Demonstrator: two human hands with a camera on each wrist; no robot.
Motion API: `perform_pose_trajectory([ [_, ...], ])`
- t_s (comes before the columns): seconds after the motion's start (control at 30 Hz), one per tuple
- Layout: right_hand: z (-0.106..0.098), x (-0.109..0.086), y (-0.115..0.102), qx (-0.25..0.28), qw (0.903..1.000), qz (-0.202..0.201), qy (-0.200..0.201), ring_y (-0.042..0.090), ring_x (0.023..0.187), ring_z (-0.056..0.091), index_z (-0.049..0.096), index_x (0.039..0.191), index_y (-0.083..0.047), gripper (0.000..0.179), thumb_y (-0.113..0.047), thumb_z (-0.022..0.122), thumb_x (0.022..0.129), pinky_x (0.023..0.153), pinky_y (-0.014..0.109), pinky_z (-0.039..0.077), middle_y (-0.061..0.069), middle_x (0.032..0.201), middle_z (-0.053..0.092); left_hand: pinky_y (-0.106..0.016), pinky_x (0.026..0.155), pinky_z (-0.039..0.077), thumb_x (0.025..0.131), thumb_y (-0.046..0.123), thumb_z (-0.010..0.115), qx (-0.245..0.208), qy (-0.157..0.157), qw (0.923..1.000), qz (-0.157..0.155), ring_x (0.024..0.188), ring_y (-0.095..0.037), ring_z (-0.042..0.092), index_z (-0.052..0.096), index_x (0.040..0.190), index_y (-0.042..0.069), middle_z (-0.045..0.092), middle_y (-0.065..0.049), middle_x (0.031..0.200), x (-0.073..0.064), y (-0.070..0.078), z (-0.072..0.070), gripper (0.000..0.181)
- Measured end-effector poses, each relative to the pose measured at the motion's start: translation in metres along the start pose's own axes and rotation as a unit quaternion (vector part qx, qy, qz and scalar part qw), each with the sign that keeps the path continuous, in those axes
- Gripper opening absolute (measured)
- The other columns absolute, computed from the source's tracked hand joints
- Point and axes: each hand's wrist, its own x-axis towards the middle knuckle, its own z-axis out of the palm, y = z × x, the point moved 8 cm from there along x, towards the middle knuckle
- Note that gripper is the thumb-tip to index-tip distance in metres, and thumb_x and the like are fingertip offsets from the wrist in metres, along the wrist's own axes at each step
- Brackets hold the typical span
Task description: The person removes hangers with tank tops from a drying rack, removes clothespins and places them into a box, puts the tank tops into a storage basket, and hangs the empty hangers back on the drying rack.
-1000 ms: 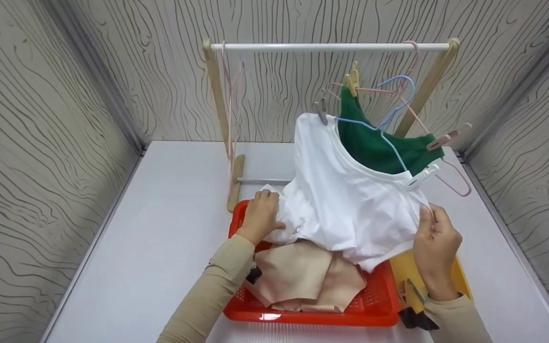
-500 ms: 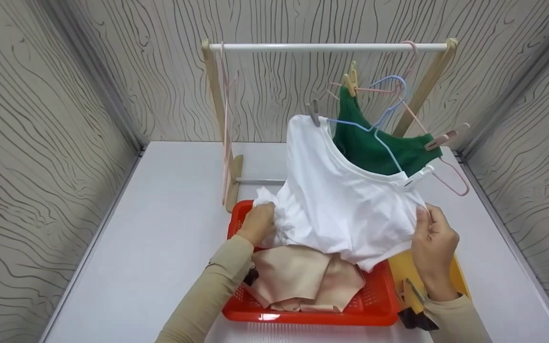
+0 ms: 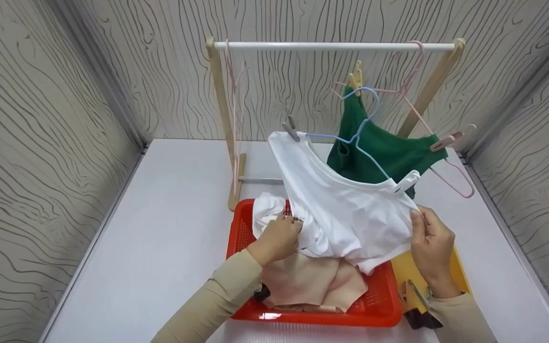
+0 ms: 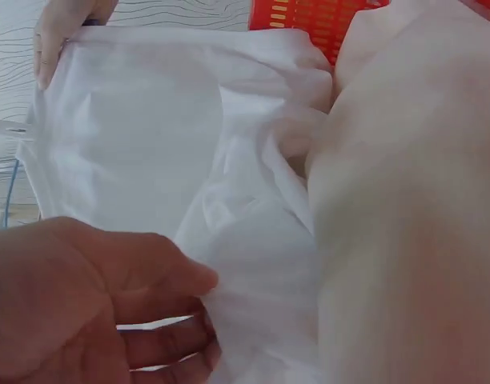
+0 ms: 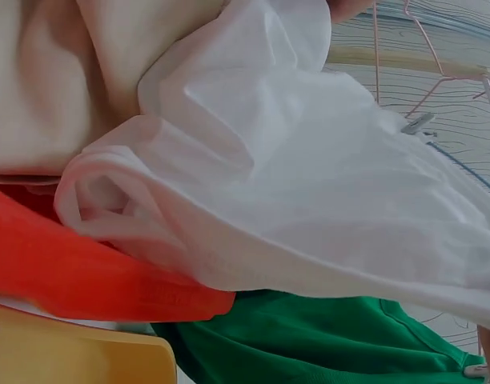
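Note:
A white garment hangs tilted from a blue hanger, with a grey clothespin at its upper left corner and a white clothespin at the right one. My left hand grips bunched cloth at the garment's lower left, over the red basket; the left wrist view shows thumb and fingers of this left hand pinching a fold. At the right edge, just below the white clothespin, my right hand pinches the fabric between thumb and fingers. Beige cloth lies under the garment.
The red basket holds the beige cloth, and a yellow container stands at its right. Behind is a rack with a white rail. A green garment hangs there from a pink hanger; another pink hanger hangs at left.
My left hand has shifted right and down, taking a new hold on the bunched cloth. The blue hanger and the garment's top have swung left and lower; my right hand keeps its pinch.

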Motion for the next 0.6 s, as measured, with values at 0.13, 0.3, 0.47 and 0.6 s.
perform_pose_trajectory([
  [0.13,-0.001,0.0,0.004,0.007,0.9999,-0.007,-0.011,-0.023,0.075,0.055,0.064,0.103,0.012,0.016,0.004,0.054,0.093,0.071,-0.001,0.045,-0.042,0.093,0.056,-0.056,0.101,0.047,0.093,0.013,0.054,-0.032,-0.068,0.9925,-0.096,0.134,-0.043,0.04,0.064,0.118,0.007,0.047,-0.024,0.14,0.002,-0.027,0.021,0.027],
  [0.3,-0.003,0.0,0.007,0.013,0.9998,-0.007,-0.015,-0.021,0.073,0.055,0.064,0.104,0.011,0.017,0.004,0.054,0.093,0.07,-0.001,0.046,-0.041,0.092,0.057,-0.059,0.112,0.035,0.09,0.021,0.065,-0.07,-0.072,0.9829,-0.154,0.144,-0.045,0.025,0.051,0.133,0.004,0.027,-0.026,0.154,0.006,-0.06,0.033,0.048],
  [0.47,-0.005,0.0,0.009,0.011,0.9998,0.0,-0.013,-0.021,0.074,0.056,0.064,0.105,0.01,0.017,0.003,0.054,0.093,0.071,0.0,0.046,-0.041,0.093,0.058,-0.053,0.104,0.045,0.081,0.026,0.077,-0.073,-0.029,0.9848,-0.155,0.131,-0.039,0.041,0.045,0.128,0.001,0.043,-0.023,0.141,0.01,-0.073,0.029,0.062],
  [0.6,-0.006,-0.001,0.01,0.009,0.9998,0.007,-0.016,-0.021,0.075,0.057,0.064,0.105,0.01,0.018,0.001,0.054,0.094,0.071,0.001,0.046,-0.041,0.094,0.058,-0.046,0.094,0.051,0.079,0.024,0.079,-0.04,-0.002,0.9894,-0.139,0.117,-0.033,0.049,0.045,0.128,0.002,0.052,-0.018,0.127,0.012,-0.071,0.024,0.064],
])
